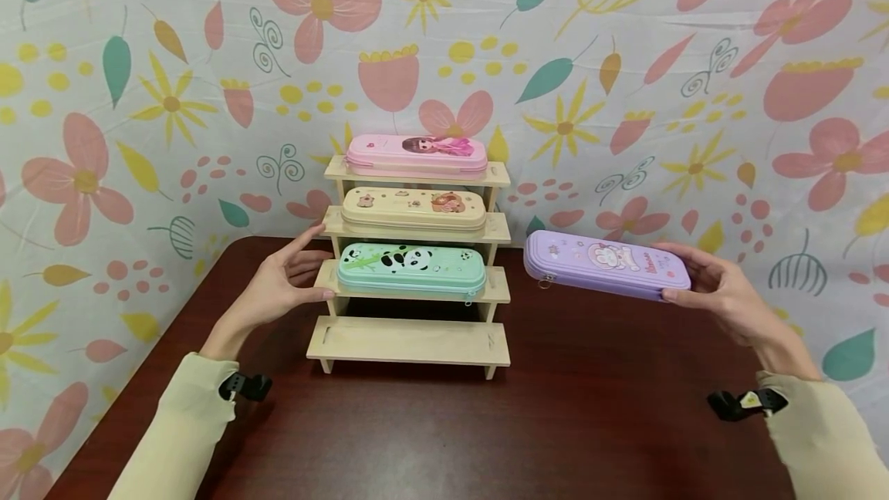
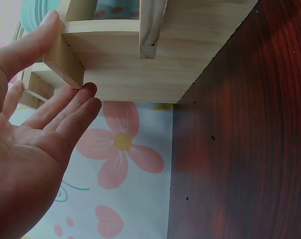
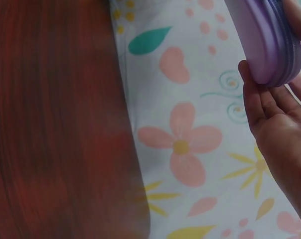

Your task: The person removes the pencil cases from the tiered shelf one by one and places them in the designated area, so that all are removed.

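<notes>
My right hand (image 1: 722,288) grips the right end of a purple pencil case (image 1: 604,262) printed with a cartoon figure, thumb in front and fingers behind. The case hangs in the air right of a stepped wooden rack (image 1: 410,339). In the right wrist view, the fingers (image 3: 270,102) curve under the rounded end of the case (image 3: 262,45). At the rack's left side is my left hand (image 1: 281,280), fingers nearly straight. Its thumb lies at the end of the tier bearing a mint-green panda pencil case (image 1: 413,267); the other fingertips (image 2: 88,92) are right at the rack's edge.
On the rack's upper tiers lie a cream pencil case (image 1: 413,208) and, at the top, a pink one (image 1: 417,154). The lowest tier is a bare plank. The rack stands on a dark red-brown table (image 1: 451,430), before a flower-patterned cloth (image 1: 208,99).
</notes>
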`<state>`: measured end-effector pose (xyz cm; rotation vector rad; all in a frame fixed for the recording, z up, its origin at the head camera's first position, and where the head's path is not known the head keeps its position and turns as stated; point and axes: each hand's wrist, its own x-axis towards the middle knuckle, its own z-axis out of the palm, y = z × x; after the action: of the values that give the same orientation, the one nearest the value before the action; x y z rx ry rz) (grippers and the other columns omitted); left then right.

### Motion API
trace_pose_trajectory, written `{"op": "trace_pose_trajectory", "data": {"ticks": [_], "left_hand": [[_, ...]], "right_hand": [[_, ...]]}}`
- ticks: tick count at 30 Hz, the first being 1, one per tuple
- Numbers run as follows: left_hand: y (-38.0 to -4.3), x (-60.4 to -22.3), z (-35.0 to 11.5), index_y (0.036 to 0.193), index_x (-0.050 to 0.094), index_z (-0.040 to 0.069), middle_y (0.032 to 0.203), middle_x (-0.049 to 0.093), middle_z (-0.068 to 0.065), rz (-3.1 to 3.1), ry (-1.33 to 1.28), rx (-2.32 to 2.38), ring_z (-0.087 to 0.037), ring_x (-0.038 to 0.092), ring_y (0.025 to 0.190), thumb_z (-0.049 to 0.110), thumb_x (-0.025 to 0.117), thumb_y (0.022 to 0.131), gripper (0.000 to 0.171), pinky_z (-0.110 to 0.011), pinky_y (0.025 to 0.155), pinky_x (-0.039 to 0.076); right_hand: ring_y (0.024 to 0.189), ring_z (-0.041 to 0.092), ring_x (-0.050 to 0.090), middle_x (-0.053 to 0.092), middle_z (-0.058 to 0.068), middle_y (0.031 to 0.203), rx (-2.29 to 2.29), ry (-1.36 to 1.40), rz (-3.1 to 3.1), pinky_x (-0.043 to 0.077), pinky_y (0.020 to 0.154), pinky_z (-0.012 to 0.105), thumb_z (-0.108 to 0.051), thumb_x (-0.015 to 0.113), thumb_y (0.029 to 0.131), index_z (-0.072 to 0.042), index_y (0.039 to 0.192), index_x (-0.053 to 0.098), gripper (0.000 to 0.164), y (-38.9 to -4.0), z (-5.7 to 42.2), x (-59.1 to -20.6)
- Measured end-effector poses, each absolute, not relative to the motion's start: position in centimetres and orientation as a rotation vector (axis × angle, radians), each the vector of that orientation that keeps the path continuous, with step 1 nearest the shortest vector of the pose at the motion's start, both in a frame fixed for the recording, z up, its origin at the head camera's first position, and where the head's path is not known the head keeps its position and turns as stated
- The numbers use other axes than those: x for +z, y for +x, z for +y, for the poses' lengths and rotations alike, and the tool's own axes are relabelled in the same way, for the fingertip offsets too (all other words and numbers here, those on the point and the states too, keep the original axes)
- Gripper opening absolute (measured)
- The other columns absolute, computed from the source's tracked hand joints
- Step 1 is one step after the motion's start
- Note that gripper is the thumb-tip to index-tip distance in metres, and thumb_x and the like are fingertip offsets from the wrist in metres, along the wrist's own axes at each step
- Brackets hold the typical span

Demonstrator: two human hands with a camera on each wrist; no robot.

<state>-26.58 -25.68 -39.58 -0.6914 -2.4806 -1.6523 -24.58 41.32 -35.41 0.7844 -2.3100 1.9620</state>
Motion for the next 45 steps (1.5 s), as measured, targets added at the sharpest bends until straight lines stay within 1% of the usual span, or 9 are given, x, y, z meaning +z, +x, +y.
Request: {"op": "trace_pose_trajectory", "data": {"ticks": [6, 11, 15, 20, 23, 30, 36, 41, 45], "left_hand": [[-26.6, -39.6, -25.7, 0.169, 0.029, 0.031, 0.147, 0.056, -0.027, -2.483, -0.692, -1.654, -0.037, 0.056, 0.135, 0.004, 0.089, 0.086, 0.106, -0.058, 0.111, 0.043], [-26.6, -39.5, -25.7, 0.168, 0.029, 0.032, 0.147, 0.056, -0.028, -2.489, -0.690, -1.645, -0.037, 0.057, 0.135, 0.005, 0.089, 0.086, 0.106, -0.056, 0.111, 0.044], [-26.6, -39.6, -25.7, 0.169, 0.029, 0.031, 0.147, 0.055, -0.028, -2.488, -0.696, -1.648, -0.037, 0.057, 0.135, 0.004, 0.089, 0.086, 0.106, -0.056, 0.111, 0.043], [-26.6, -39.6, -25.7, 0.169, 0.029, 0.029, 0.147, 0.056, -0.026, -2.477, -0.701, -1.652, -0.037, 0.057, 0.135, 0.003, 0.089, 0.086, 0.106, -0.058, 0.110, 0.043], [-26.6, -39.6, -25.7, 0.169, 0.029, 0.029, 0.147, 0.056, -0.025, -2.476, -0.698, -1.651, -0.037, 0.057, 0.135, 0.002, 0.089, 0.086, 0.106, -0.058, 0.110, 0.043], [-26.7, -39.6, -25.6, 0.169, 0.029, 0.031, 0.146, 0.058, -0.022, -2.487, -0.686, -1.635, -0.035, 0.057, 0.135, 0.004, 0.089, 0.086, 0.106, -0.059, 0.110, 0.043], [-26.7, -39.6, -25.6, 0.169, 0.029, 0.030, 0.147, 0.058, -0.022, -2.483, -0.692, -1.643, -0.035, 0.057, 0.135, 0.003, 0.089, 0.086, 0.105, -0.057, 0.111, 0.043], [-26.7, -39.7, -25.7, 0.169, 0.029, 0.028, 0.146, 0.058, -0.023, -2.477, -0.695, -1.645, -0.036, 0.057, 0.135, 0.002, 0.089, 0.086, 0.106, -0.055, 0.111, 0.044], [-26.7, -39.7, -25.7, 0.169, 0.029, 0.029, 0.146, 0.058, -0.024, -2.475, -0.697, -1.644, -0.036, 0.057, 0.135, 0.002, 0.089, 0.086, 0.106, -0.054, 0.111, 0.045]], "right_hand": [[0.100, 0.013, 0.068, 0.071, 0.006, 0.124, 1.878, 0.645, -2.394, 0.060, 0.077, 0.024, 0.023, 0.064, 0.091, 0.008, 0.148, 0.050, 0.060, -25.4, 42.7, -36.6], [0.098, 0.010, 0.067, 0.072, -0.003, 0.119, 1.628, 0.542, -2.565, 0.058, 0.077, 0.021, 0.013, 0.072, 0.093, 0.002, 0.150, 0.052, 0.061, -26.2, 44.0, -37.9], [0.097, 0.008, 0.067, 0.071, -0.007, 0.117, 1.515, 0.531, -2.644, 0.057, 0.078, 0.019, 0.007, 0.074, 0.095, -0.001, 0.152, 0.051, 0.062, -26.9, 44.9, -39.0], [0.095, 0.010, 0.066, 0.071, -0.006, 0.114, 1.493, 0.517, -2.688, 0.057, 0.076, 0.021, 0.005, 0.076, 0.094, 0.000, 0.150, 0.052, 0.061, -27.6, 45.4, -40.2], [0.095, 0.011, 0.066, 0.071, -0.006, 0.114, 1.523, 0.487, -2.704, 0.058, 0.076, 0.022, 0.004, 0.076, 0.094, -0.002, 0.148, 0.054, 0.059, -27.9, 45.6, -40.8], [0.095, 0.011, 0.066, 0.070, -0.005, 0.115, 1.538, 0.476, -2.730, 0.058, 0.076, 0.022, 0.002, 0.078, 0.093, 0.001, 0.147, 0.053, 0.060, -28.8, 46.1, -42.0], [0.099, 0.008, 0.063, 0.066, -0.006, 0.119, 1.541, 0.458, -2.775, 0.056, 0.077, 0.021, 0.001, 0.077, 0.094, -0.006, 0.150, 0.054, 0.061, -29.4, 46.6, -42.6], [0.102, 0.008, 0.062, 0.064, -0.006, 0.123, 1.523, 0.454, -2.826, 0.055, 0.080, 0.021, -0.001, 0.078, 0.095, -0.002, 0.152, 0.050, 0.064, -29.8, 46.9, -43.0], [0.102, 0.007, 0.062, 0.063, -0.005, 0.125, 1.493, 0.471, -2.857, 0.055, 0.081, 0.020, -0.002, 0.078, 0.095, -0.001, 0.152, 0.050, 0.064, -30.2, 47.1, -43.2]]}}
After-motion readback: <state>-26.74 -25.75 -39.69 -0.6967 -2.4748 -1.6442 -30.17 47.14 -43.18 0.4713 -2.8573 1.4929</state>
